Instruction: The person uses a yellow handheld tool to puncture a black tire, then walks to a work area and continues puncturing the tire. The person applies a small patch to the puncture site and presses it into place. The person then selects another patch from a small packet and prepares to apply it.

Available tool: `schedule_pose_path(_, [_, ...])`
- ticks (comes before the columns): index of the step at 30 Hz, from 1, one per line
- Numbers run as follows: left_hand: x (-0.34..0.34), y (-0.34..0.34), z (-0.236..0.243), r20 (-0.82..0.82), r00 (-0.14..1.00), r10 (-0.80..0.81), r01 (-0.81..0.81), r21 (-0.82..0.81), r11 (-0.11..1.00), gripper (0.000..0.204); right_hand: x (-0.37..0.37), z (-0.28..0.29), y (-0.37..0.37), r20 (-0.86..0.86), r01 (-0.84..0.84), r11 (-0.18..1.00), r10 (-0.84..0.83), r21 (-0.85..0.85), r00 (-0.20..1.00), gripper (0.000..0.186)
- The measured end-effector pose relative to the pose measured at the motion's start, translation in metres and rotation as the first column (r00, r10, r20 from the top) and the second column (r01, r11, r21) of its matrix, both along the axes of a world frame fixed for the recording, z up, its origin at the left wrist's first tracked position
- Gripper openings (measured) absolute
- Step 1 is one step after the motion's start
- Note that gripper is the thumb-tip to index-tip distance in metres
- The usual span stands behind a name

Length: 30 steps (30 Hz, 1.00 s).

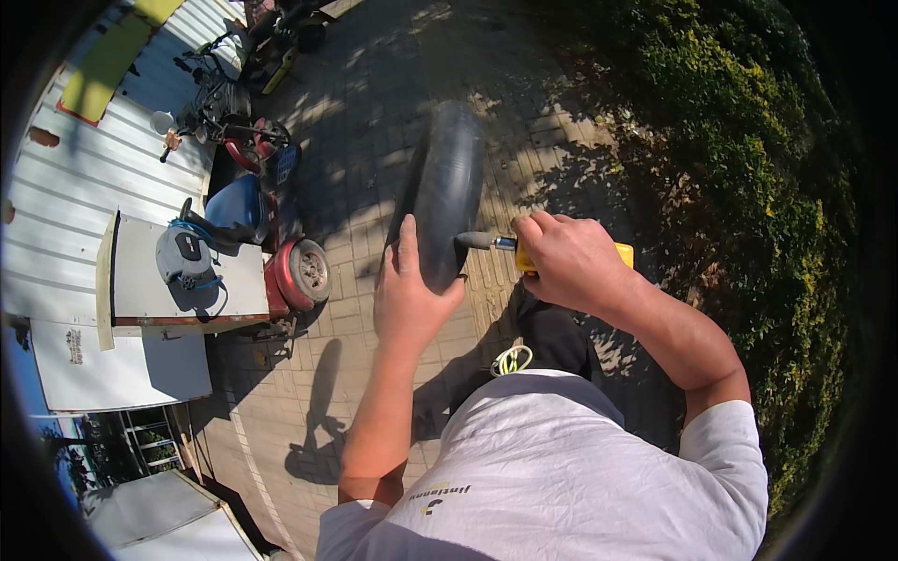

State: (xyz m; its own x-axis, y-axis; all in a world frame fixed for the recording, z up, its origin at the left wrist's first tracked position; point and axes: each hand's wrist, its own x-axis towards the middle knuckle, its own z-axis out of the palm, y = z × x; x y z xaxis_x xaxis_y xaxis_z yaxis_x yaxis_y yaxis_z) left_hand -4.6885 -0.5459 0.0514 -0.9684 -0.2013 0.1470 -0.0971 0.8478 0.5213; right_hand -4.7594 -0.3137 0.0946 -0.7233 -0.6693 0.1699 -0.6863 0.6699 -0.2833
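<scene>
An inflated black inner tube stands up in front of me, its far end rounded. My left hand grips the near end, fingers along its left side and thumb at its near right edge. Closed around a yellow drill is my right hand; most of the tool's body is hidden under it. From its metal chuck sticks a dark grey tapered grinding bit, pointing left. Its tip meets the right side of the tube, or lies very close to it.
A red three-wheeler with a white flat top stands at left, a grey-and-black machine with a blue hose on it. Behind are parked motorbikes and a white corrugated wall. A green hedge runs along the right.
</scene>
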Motion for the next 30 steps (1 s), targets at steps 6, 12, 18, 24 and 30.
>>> schedule_pose_path(6, [-0.159,-0.036,0.020,0.055,0.996,0.065,-0.064,-0.021,0.998,0.107,-0.177,0.013,-0.041,0.024,-0.083,0.994,0.081,0.074,0.996,0.039])
schedule_pose_path(12, [-0.324,-0.092,0.008,0.055,0.995,0.085,-0.085,-0.015,0.996,0.107,-0.344,0.006,-0.104,0.087,-0.094,0.982,0.081,0.166,0.993,0.050])
schedule_pose_path(18, [-0.507,-0.167,0.005,0.058,0.998,0.037,-0.036,-0.026,0.999,0.108,-0.513,0.012,-0.180,0.051,-0.031,0.983,0.022,0.181,0.998,0.046])
schedule_pose_path(24, [-0.685,-0.224,0.012,-0.008,0.996,-0.087,0.086,-0.072,0.994,0.106,-0.668,0.025,-0.229,0.033,0.007,0.993,-0.011,0.116,0.999,0.034])
schedule_pose_path(30, [-0.860,-0.263,0.002,0.140,0.990,-0.020,0.034,-0.101,0.994,0.109,-0.848,-0.004,-0.269,0.011,-0.040,0.997,0.040,0.065,0.999,0.036])
